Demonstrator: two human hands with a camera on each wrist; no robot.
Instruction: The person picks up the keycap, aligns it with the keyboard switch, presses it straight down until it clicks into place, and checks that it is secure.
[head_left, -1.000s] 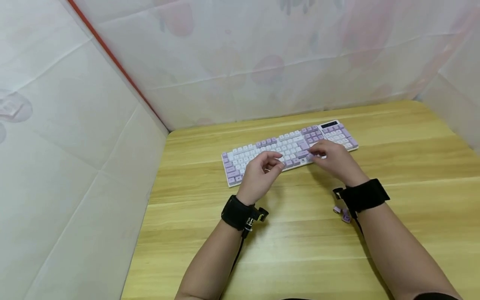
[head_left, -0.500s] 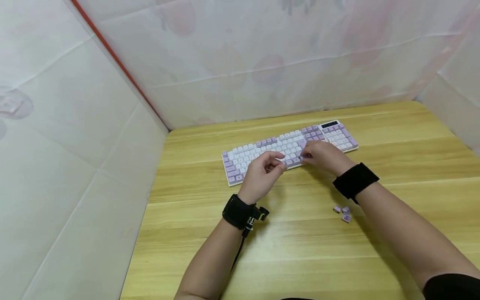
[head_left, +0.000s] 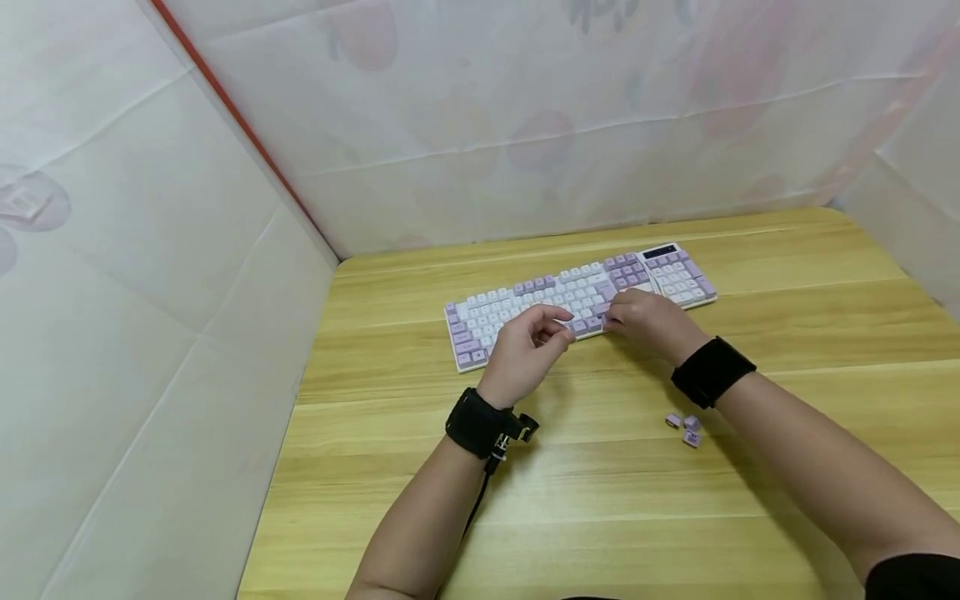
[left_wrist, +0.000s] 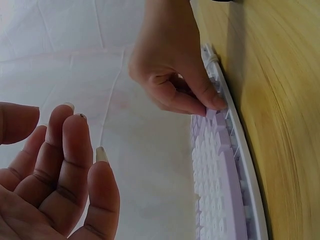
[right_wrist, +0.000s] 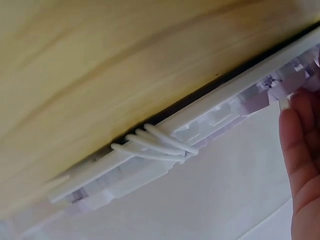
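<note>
On the table lies a white and purple keyboard, set at a slant. My right hand is at its front row, right of the middle, with thumb and fingers pinching a purple keycap at the keyboard's front edge, as the left wrist view shows. My left hand hovers in front of the keyboard's middle, fingers loosely curved and holding nothing. In the right wrist view, fingertips sit close to the purple keys, partly out of frame.
Several loose purple keycaps lie on the wooden table below my right wrist. A white cable is looped around the keyboard. Pale curtain walls stand behind and to the left.
My right hand has moved slightly left and down onto the keyboard's front row with the purple keycap, and its forearm has swung outward. The left hand stays nearly still.
</note>
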